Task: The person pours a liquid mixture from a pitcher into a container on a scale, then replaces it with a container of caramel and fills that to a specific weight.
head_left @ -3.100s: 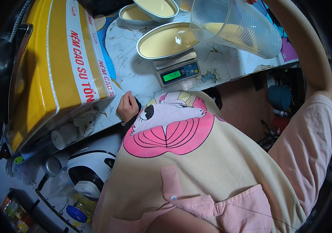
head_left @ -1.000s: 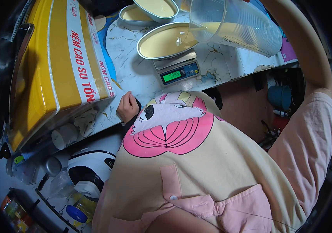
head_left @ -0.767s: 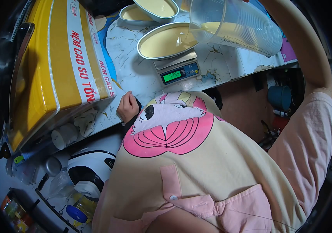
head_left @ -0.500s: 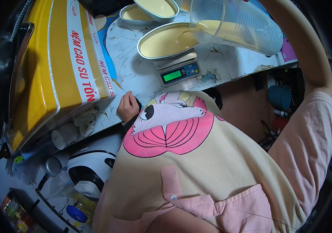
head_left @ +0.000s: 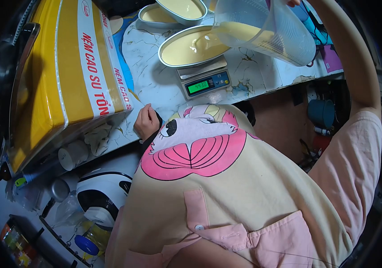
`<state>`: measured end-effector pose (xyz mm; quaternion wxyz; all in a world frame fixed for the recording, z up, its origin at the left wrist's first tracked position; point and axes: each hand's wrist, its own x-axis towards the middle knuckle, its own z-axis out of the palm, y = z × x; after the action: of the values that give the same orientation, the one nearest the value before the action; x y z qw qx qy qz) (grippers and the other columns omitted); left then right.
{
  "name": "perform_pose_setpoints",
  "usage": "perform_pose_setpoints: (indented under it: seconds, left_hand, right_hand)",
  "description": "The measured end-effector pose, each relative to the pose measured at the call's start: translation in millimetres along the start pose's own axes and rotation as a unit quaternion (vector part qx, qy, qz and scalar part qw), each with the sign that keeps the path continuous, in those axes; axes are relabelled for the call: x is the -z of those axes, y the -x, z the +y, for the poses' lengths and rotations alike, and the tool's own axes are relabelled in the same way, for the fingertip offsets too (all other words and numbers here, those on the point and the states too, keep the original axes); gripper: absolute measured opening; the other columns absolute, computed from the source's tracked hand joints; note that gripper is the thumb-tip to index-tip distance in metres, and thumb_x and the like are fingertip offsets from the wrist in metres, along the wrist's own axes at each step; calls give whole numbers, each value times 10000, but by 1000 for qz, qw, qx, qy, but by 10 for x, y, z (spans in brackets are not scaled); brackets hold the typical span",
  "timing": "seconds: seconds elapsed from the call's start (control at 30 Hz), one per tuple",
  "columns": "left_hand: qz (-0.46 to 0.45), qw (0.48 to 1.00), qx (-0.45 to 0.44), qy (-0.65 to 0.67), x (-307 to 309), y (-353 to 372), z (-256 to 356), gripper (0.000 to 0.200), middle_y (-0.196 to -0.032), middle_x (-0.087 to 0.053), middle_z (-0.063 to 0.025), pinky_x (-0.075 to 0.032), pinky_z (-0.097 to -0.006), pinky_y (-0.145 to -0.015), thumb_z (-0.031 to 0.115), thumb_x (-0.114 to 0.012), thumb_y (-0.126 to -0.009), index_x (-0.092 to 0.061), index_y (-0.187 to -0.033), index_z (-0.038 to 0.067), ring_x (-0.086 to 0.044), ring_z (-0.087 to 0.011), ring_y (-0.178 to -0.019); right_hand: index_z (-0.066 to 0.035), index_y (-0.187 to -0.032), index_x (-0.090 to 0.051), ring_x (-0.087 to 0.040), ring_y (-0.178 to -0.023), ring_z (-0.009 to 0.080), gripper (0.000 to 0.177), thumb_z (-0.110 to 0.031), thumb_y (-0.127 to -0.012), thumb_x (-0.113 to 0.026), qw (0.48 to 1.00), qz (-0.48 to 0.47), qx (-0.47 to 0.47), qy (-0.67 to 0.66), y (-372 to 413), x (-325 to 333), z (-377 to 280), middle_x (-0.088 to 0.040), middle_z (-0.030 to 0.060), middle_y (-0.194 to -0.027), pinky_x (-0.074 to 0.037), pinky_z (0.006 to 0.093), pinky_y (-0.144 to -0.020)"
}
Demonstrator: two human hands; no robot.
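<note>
My right hand [head_left: 293, 2], mostly cut off by the top edge, holds a clear plastic measuring jug [head_left: 285, 38] tilted on its side. Pale yellow batter lies inside the jug, up to its mouth. The jug's mouth is over the right end of an oval metal tin [head_left: 186, 50] filled with the same batter. Under the tin is a digital scale [head_left: 208, 82], its lit green display seeming to read 443.0. My left hand [head_left: 146, 123] rests at the table edge, fingers curled in, with nothing seen in it.
Two more batter-filled oval tins [head_left: 155, 17] stand behind, one overlapping the other. A large yellow box [head_left: 50, 80] rises at the left of the marble-patterned table [head_left: 144, 67]. A purple item [head_left: 331, 58] lies at the right. Below left is a white-and-black appliance [head_left: 104, 192].
The jug has tipped less steeply and shifted slightly left. The stream seen entering the tin no longer shows. The scale's display has risen from about 440.5. My left hand stays put.
</note>
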<state>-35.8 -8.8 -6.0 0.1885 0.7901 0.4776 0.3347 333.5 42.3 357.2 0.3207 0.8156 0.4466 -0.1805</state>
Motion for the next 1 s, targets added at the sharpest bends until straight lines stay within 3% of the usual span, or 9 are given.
perform_pose_setpoints:
  seconds: [0.13,0.23,0.37,0.47,0.5,0.53,0.63,0.73,1.0]
  left_hand:
    - [-1,1000,0,3,1,4,-6,139,-776,-651,-138,-487,-397,-550,92,-568,-872,-668,-948,33,-626,-330,-641]
    - [3,1000,-18,0,5,-5,-9,140,-776,-650,-139,-487,-397,-551,92,-568,-873,-668,-950,33,-626,-332,-642]
    - [4,1000,-16,3,-6,0,-20,138,-773,-649,-139,-487,-397,-552,93,-569,-874,-667,-949,33,-624,-331,-640]
    - [-4,1000,-4,5,4,6,-18,136,-770,-648,-139,-486,-392,-550,91,-568,-875,-669,-946,34,-623,-328,-638]
    - [-4,1000,-3,4,3,11,-23,134,-768,-648,-137,-485,-389,-547,88,-567,-876,-669,-943,32,-622,-325,-634]
    - [-4,1000,-2,3,2,14,-25,132,-766,-648,-136,-484,-386,-544,84,-567,-877,-670,-940,30,-621,-322,-631]
    - [4,1000,-9,3,6,7,-5,129,-761,-647,-134,-483,-381,-538,76,-565,-878,-669,-934,25,-619,-315,-623]
    - [0,1000,-9,5,11,1,1,128,-761,-646,-134,-483,-379,-538,73,-565,-879,-668,-932,20,-618,-311,-619]
    - [-7,1000,-22,-6,12,-7,-27,126,-784,-655,-139,-497,-372,-564,72,-573,-874,-671,-941,27,-631,-313,-648]
  right_hand:
    - [65,-901,-670,-674,-701,268,279,-139,-803,-509,999,-19,24,12,-126,-110,311,-674,191,-843,-542,399,-547]
    - [-22,-860,-679,-638,-676,289,172,-120,-830,-541,929,117,277,216,-475,-366,810,-665,145,-779,-518,380,-636]
    - [-26,-876,-676,-641,-733,285,169,-119,-817,-548,891,195,371,174,-491,-690,1190,-642,141,-759,-519,376,-647]
    - [-13,-955,-675,-656,-836,260,223,-150,-843,-539,971,76,-90,-210,307,-584,593,-657,170,-1026,-552,336,-640]
    - [6,-995,-669,-676,-736,267,289,-214,-838,-567,943,182,272,-63,-104,-948,1264,-661,205,-1023,-560,333,-591]
    - [36,-888,-686,-676,-618,252,304,-226,-823,-545,950,151,27,-272,141,-941,1027,-690,177,-817,-551,342,-546]
    - [-185,-1286,-588,-597,-520,126,450,-290,-851,-534,900,196,50,-387,-52,-1446,1278,-665,87,-1005,-418,243,-337]
    - [-72,-1238,-583,-609,-526,144,463,-281,-828,-535,860,276,83,-421,-150,-1855,1350,-672,135,-944,-443,254,-355]
    - [-106,-1248,-605,-545,-504,106,465,-287,-821,-573,829,257,37,-495,3,-2089,1226,-641,61,-848,-414,244,-377]
